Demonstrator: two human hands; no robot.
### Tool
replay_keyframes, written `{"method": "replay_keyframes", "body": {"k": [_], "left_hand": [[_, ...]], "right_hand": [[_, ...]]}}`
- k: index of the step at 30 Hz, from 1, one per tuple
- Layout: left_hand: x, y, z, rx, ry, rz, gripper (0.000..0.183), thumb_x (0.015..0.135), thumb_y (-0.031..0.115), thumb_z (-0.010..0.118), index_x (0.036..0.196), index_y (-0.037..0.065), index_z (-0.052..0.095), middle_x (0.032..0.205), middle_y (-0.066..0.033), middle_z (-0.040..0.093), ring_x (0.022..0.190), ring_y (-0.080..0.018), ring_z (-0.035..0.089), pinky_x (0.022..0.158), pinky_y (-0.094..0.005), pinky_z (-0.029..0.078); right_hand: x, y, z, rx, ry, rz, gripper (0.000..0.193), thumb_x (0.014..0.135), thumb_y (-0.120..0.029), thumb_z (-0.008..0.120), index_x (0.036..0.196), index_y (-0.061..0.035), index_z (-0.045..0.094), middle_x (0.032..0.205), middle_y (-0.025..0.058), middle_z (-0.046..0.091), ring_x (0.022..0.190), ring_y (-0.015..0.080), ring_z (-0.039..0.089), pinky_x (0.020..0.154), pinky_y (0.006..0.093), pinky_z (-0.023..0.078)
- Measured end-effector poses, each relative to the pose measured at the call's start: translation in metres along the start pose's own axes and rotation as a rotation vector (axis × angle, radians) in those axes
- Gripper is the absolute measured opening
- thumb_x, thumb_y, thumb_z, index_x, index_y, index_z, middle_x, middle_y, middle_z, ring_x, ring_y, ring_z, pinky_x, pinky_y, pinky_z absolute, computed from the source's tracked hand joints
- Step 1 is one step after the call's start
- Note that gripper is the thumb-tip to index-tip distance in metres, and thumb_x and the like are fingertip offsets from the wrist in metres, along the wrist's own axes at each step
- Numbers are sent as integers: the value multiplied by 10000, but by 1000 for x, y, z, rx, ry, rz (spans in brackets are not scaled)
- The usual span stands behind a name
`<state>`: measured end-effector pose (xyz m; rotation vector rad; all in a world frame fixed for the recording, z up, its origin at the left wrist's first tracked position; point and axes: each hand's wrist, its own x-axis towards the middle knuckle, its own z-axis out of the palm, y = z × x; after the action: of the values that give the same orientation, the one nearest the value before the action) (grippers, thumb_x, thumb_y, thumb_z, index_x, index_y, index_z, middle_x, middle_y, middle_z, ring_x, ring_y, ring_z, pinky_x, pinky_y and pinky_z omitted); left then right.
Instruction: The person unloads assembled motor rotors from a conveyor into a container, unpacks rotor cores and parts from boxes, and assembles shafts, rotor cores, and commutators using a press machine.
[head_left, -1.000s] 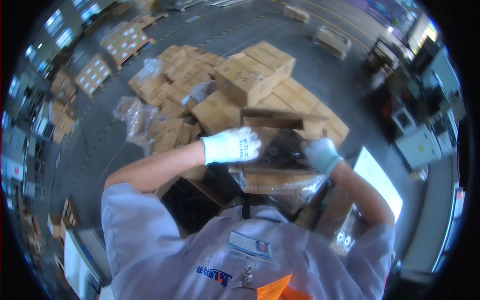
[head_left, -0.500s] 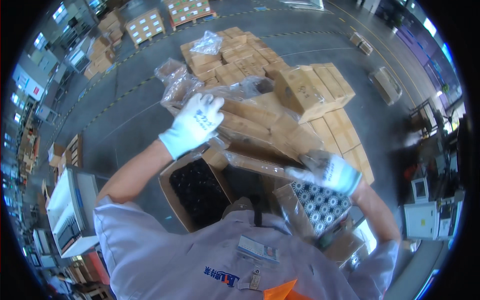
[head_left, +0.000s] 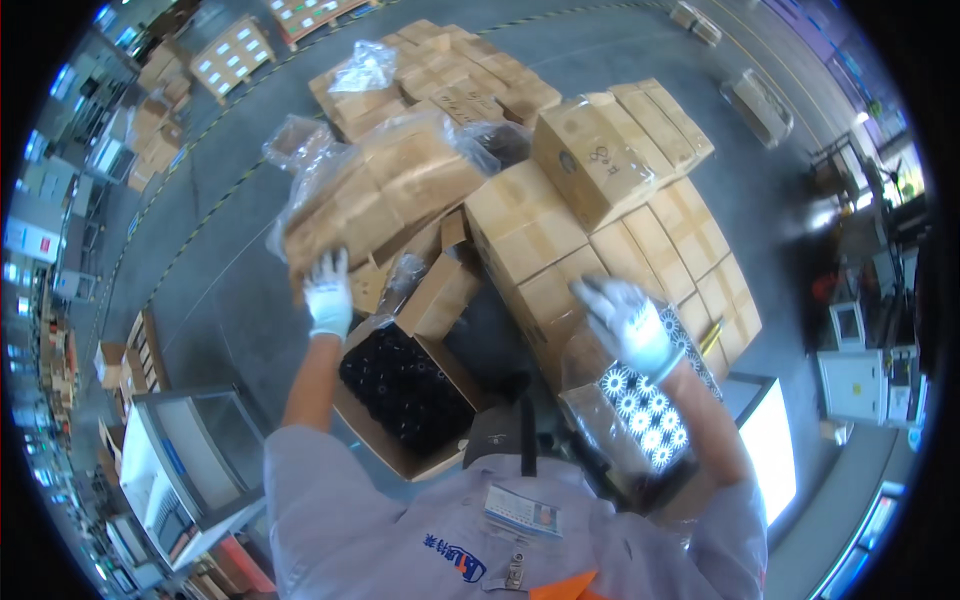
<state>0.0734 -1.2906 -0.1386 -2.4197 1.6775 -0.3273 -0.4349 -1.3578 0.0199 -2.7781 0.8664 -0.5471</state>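
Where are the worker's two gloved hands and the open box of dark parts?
left hand (head_left: 328,296), head view, back of glove
right hand (head_left: 628,322), head view, back of glove
open box (head_left: 372,436), head view, cardboard side wall

Stacked cartons (head_left: 560,230) crowd the open box (head_left: 405,385); floor (head_left: 230,300) leftward lies free.

A clear plastic bag (head_left: 385,185) wraps a bundle of flat brown cardboard pieces; it lies tilted across the stacked cartons, its lower left end at the gloved left hand (head_left: 328,293), whose fingers touch it. Below that hand an open cardboard box (head_left: 400,385) holds rows of small black round parts. Under the gloved right hand (head_left: 628,322) a second open box (head_left: 640,410), covered in clear film, shows shiny round parts in rows.
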Motion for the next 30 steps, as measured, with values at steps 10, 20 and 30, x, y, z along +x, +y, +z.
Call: {"method": "replay_keyframes", "body": {"k": [10, 20, 30], "left_hand": [[-88, 220, -68, -514, -1737, 624, 540, 924, 426, 676, 1246, -7, 646, 1062, -144, 715, 839, -247, 723, 612, -366, 621], [-289, 421, -330, -569, -1692, 1522, 415, 957, 185, 676, 1314, -15, 609, 1126, -135, 709, 885, -164, 689, 769, -305, 575], [-767, 456, -364, -322, -1496, 2354, 381, 929, 121, 692, 1279, -19, 638, 1072, -56, 709, 876, -86, 619, 798, -244, 520]], "right_hand": [[-223, -98, -32, 197, -8, 712, 243, 846, -72, 699, 1085, -30, 710, 970, 155, 722, 852, 331, 696, 763, 420, 550], [-424, -316, -46, -108, 519, 1150, 341, 869, -109, 685, 1206, -65, 662, 954, 126, 695, 850, 314, 672, 745, 417, 539], [-550, -636, 14, -243, 1269, 2024, 296, 946, -134, 616, 1227, -50, 662, 1047, 160, 711, 963, 330, 690, 842, 388, 552]]}}
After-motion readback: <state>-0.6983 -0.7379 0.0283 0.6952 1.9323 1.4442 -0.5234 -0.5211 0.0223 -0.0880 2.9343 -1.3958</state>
